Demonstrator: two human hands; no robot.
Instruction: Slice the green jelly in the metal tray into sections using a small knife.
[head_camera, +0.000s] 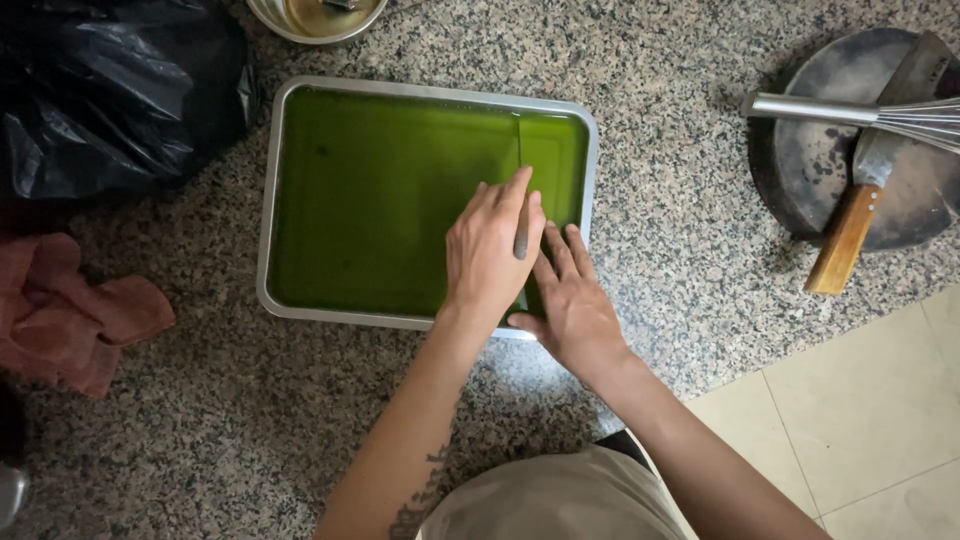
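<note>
A rectangular metal tray (268, 200) on a speckled granite counter holds a flat slab of green jelly (380, 200). A straight cut line (519, 140) runs down the slab near its right side. My left hand (488, 258) rests on the jelly at that line, fingers closed around a thin grey blade (521, 238) that is mostly hidden. My right hand (572, 305) lies flat beside it, fingers spread over the narrow right strip of jelly and the tray's near rim.
A black plastic bag (110, 90) sits at the far left, with a reddish cloth (70, 310) below it. A metal bowl (318, 18) stands behind the tray. On the right, a round dark chopping block (810, 170) carries a wooden-handled cleaver (845, 235) and a whisk (850, 112). Tiled floor shows at the lower right.
</note>
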